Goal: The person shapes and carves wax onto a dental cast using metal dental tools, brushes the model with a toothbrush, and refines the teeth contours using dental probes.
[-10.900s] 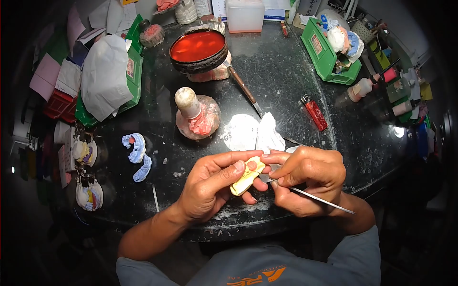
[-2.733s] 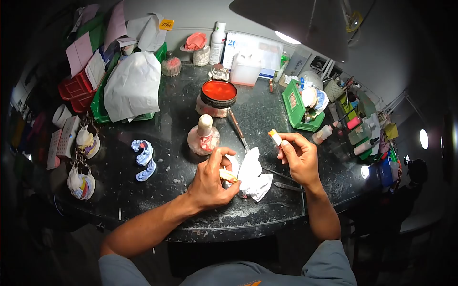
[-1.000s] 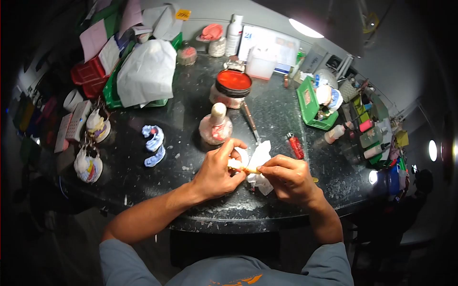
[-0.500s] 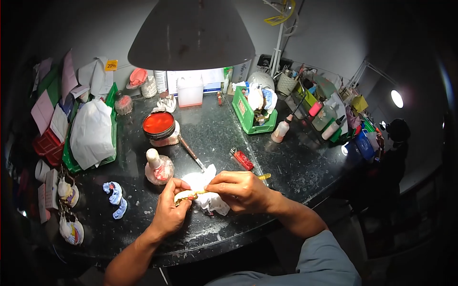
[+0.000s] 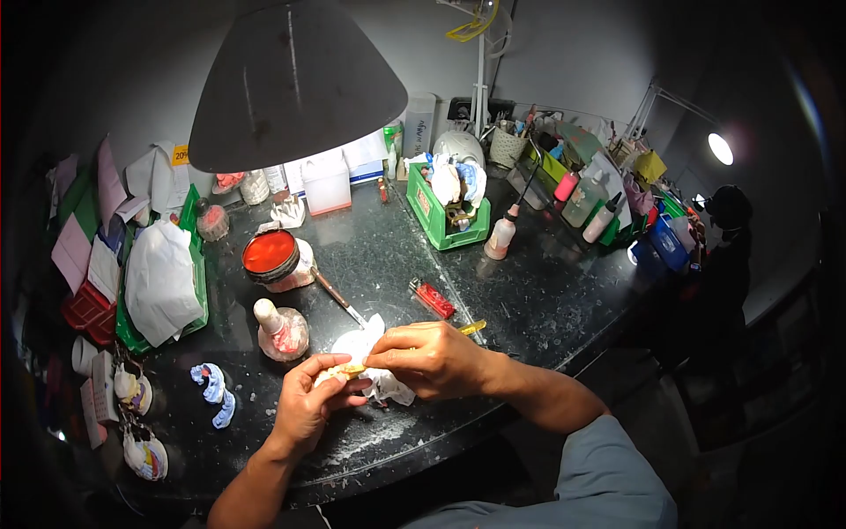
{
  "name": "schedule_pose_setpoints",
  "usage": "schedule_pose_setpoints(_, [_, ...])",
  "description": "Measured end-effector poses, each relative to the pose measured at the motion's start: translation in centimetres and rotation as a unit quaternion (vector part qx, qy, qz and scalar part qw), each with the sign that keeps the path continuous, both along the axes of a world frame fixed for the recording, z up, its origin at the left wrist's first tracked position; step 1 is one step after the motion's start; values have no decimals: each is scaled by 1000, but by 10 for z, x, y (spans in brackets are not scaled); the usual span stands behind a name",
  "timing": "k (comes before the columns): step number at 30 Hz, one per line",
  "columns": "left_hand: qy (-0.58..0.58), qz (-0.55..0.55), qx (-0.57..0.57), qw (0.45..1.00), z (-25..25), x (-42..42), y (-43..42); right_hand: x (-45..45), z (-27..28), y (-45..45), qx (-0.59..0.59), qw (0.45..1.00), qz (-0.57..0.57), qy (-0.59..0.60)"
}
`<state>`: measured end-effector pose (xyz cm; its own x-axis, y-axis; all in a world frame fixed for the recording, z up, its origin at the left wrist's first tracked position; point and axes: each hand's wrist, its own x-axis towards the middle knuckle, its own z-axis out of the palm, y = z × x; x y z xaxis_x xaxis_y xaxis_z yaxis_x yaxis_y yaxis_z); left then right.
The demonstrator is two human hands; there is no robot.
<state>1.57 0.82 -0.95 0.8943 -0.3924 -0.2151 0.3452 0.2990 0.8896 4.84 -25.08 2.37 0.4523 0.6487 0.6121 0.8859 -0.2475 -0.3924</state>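
Observation:
My left hand (image 5: 308, 401) grips a small yellow piece (image 5: 354, 370) between thumb and fingers, over the front of the dark worktop. Close beside it, my right hand (image 5: 432, 360) is closed in a pinch at the right end of that piece; whatever is between its fingertips is too small to make out. A crumpled white tissue (image 5: 388, 388) lies under and behind both hands. Behind my left hand stands a round flask (image 5: 284, 333) with a pale stopper. A knife (image 5: 339, 297) leans toward a pan of red wax (image 5: 270, 253).
Blue moulds (image 5: 211, 388) and plaster models (image 5: 145, 454) lie at the left. A red lighter (image 5: 432, 300) is behind my right hand. Green bins (image 5: 445, 220) and a dropper bottle (image 5: 500, 236) stand farther back. A lamp shade (image 5: 300, 88) hangs overhead. At the far right is a dark, unclear shape.
The view has swung to the right. My right hand, earlier holding up a small piece apart from my left, has come back against it. The yellow piece stays in my left hand.

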Motion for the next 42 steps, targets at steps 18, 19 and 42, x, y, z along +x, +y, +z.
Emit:
schedule_pose_setpoints(18, [4, -38, -115, 993, -2, 3, 0, 5, 3, 1, 55, 996, -73, 10])
schedule_pose_setpoints(19, [-8, -40, -105, 994, -3, 3, 0, 5, 2, 3, 60, 996, -65, 4])
schedule_pose_setpoints(42, [-100, -112, -24, 988, -11, 6, -2, 18, 9, -11, 18, 999, -33, -6])
